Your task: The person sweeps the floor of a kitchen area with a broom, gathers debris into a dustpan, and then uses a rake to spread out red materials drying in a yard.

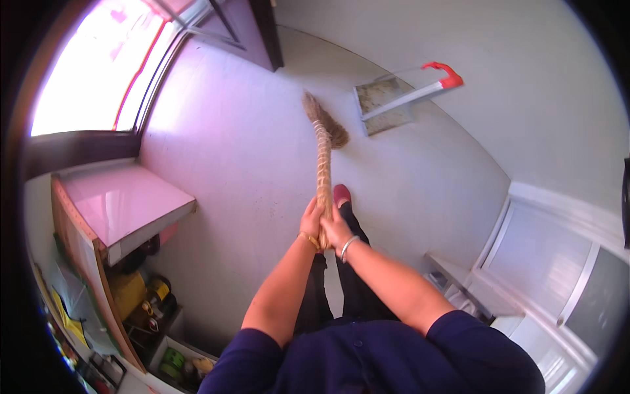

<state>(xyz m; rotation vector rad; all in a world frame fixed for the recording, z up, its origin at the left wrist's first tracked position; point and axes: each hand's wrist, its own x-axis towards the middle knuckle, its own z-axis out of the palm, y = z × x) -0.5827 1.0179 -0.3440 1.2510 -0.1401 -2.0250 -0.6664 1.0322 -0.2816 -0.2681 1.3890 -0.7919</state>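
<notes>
Both my hands grip the bound straw handle of a broom point(323, 157) in front of my body. My left hand point(311, 220) wraps the handle from the left side. Close beside it, my right hand point(336, 228) closes round the handle from the right. The broom reaches away from me, and its brown bristle head point(336, 131) is down at the pale floor. To the right of the bristles stands a dustpan point(384, 108) with a white handle and a red grip, apart from the broom. Its pan looks dirty inside.
At the left, a pink-topped counter point(125, 197) has cluttered shelves under it. A bright doorway point(92, 72) with an open door point(246, 33) lies at the far left. White framed cabinets point(541, 240) line the right. My red shoe point(341, 194) is just beyond my hands.
</notes>
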